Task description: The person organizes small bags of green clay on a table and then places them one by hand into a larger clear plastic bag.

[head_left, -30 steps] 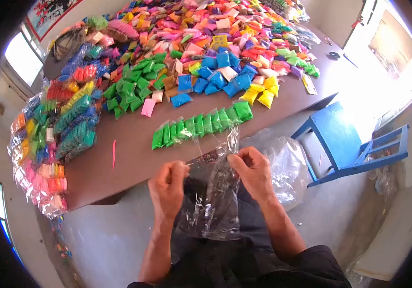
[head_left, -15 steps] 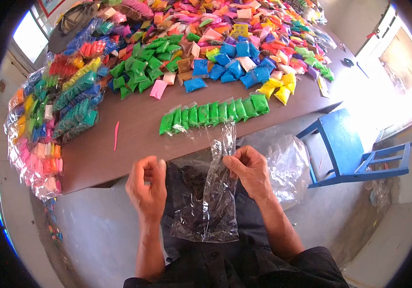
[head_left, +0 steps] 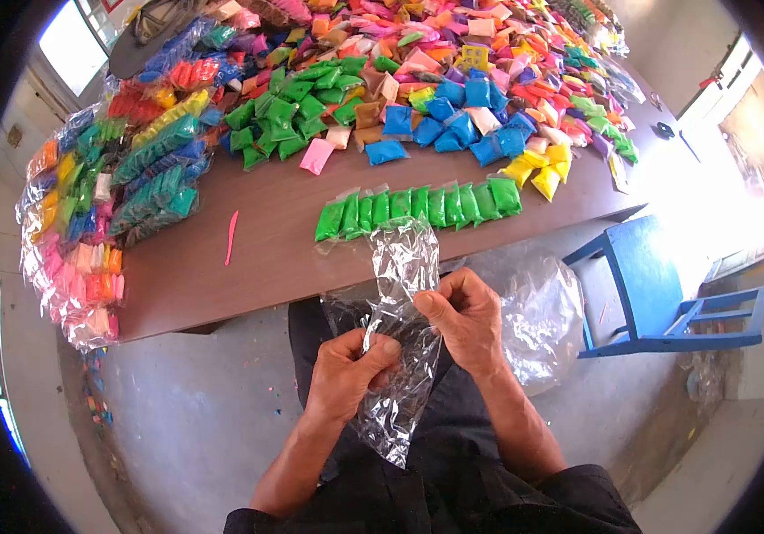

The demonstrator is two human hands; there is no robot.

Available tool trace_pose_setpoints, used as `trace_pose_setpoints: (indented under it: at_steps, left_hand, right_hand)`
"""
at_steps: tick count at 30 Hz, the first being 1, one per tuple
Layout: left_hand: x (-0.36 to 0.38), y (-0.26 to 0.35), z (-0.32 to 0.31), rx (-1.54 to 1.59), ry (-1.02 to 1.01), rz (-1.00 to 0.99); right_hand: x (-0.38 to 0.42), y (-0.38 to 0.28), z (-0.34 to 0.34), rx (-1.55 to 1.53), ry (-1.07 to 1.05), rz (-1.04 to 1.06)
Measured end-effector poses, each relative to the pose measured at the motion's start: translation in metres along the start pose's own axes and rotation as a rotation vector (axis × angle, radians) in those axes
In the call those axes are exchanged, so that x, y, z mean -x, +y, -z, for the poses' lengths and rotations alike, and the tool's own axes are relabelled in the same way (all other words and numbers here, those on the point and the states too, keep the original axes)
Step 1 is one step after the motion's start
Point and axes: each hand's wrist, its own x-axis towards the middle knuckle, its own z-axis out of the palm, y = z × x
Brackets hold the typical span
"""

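Gripping clear bag (head_left: 404, 334) w/ both hands — just off table edge (head_left: 248, 303).

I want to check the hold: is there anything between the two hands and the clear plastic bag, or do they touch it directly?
Nothing visible stands between. The left hand and right hand both grip the clear plastic bag directly, above the lap. The row of green packets lies apart on the table, beyond the bag.

Clear plastic bag (head_left: 404, 267), green packets (head_left: 417, 207), brown table (head_left: 266, 258), blue chair (head_left: 658, 285)
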Motion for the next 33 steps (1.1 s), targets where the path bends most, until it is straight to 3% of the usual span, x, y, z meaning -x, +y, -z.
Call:
trace_pose_setpoints:
  at_steps: [4,7,12,19,22,25,26,33]
  left_hand:
    - [0.009,-0.005,0.009,0.029,0.026,0.025]
    - [0.010,-0.018,0.016,0.022,0.112,-0.077]
    - [0.027,-0.004,0.033,-0.219,0.200,-0.095]
    - [0.019,0.039,0.017,-0.573,0.221,-0.599]
    - [0.008,0.050,0.001,-0.510,0.103,-0.547]
    - [-0.011,0.051,0.006,0.063,-0.157,-0.186]
    - [-0.015,0.051,0.007,0.128,-0.185,-0.178]
    - [-0.012,0.042,0.000,0.151,0.101,-0.297]
  right_hand:
    - [-0.003,0.002,0.004,-0.031,0.006,-0.009]
    - [-0.003,0.007,0.004,-0.008,-0.009,0.058]
    - [-0.009,0.002,0.020,-0.135,0.047,0.065]
    - [0.000,-0.012,0.007,-0.075,-0.155,0.045]
    - [0.003,-0.009,-0.004,-0.003,-0.308,0.102]
    - [0.005,-0.014,-0.009,-0.054,-0.415,0.108]
    - [0.005,-0.016,-0.005,-0.002,-0.434,0.069]
    - [0.008,-0.015,-0.001,0.003,-0.369,0.041]
